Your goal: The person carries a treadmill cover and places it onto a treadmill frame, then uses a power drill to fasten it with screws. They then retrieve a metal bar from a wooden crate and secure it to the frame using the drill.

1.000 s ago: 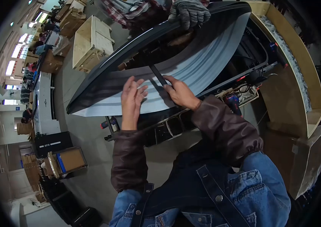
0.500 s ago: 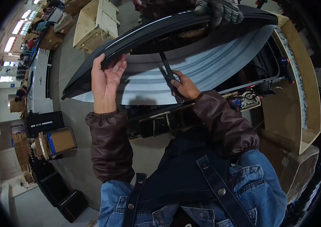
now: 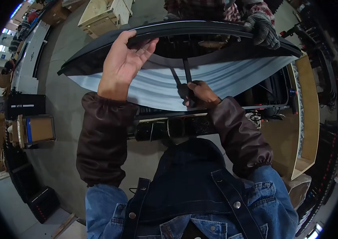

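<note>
A large bowed panel spans the view, with a thick black rim (image 3: 185,27) and a pale, streaked inner sheet (image 3: 149,85). My left hand (image 3: 123,65) holds the rim left of centre, thumb on its outer edge and fingers curled up underneath. A narrow black bar (image 3: 187,69) runs down from the rim's underside across the sheet. The fingers of my right hand (image 3: 204,93) are closed around its lower end, and a dark shadow falls beside it. Across the panel, a co-worker's grey-gloved hand (image 3: 262,32) grips the rim at the right.
A dark frame with black compartments (image 3: 177,126) lies beneath the panel. An open wooden crate (image 3: 306,119) stands at the right, another crate (image 3: 103,20) at the far left. Flat cartons (image 3: 39,129) sit on the left beside a black case (image 3: 27,104).
The rim now lies more level across the view, its right end lower. My left hand appears higher and further right, still on the rim. My right hand keeps hold of the bar.
</note>
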Action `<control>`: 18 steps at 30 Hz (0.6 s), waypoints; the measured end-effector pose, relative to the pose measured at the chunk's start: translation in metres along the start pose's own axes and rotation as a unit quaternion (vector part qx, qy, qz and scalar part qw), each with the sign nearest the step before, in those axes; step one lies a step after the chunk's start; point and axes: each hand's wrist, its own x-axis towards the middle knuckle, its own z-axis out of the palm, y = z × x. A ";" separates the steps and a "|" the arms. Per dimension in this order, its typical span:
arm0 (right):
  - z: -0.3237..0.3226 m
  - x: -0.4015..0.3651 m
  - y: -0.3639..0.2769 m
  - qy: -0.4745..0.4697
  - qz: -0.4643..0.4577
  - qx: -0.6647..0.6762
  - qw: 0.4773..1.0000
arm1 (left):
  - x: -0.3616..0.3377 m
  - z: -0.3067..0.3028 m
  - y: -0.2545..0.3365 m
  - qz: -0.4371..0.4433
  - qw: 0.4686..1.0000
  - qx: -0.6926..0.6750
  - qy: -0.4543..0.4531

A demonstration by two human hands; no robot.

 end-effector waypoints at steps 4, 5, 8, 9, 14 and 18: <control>0.013 -0.032 -0.046 -0.016 0.016 -0.098 0.995 | 0.013 0.005 0.011 -0.020 0.998 -0.051 -0.044; 0.023 -0.046 -0.052 -0.013 0.016 -0.053 0.998 | 0.012 0.005 0.010 -0.018 0.998 -0.053 -0.042; 0.008 -0.029 -0.028 -0.041 0.016 -0.083 0.996 | 0.009 0.015 0.011 0.015 1.000 -0.026 -0.003; 0.000 -0.015 -0.010 -0.009 0.015 -0.081 0.997 | 0.005 0.015 0.006 0.018 0.999 -0.021 0.016; -0.016 0.029 0.034 -0.050 -0.094 -0.032 0.994 | -0.011 0.001 -0.010 -0.006 0.998 -0.014 0.061; -0.006 0.026 0.042 -0.042 -0.125 -0.027 0.991 | -0.015 -0.010 -0.016 -0.008 0.998 0.003 0.066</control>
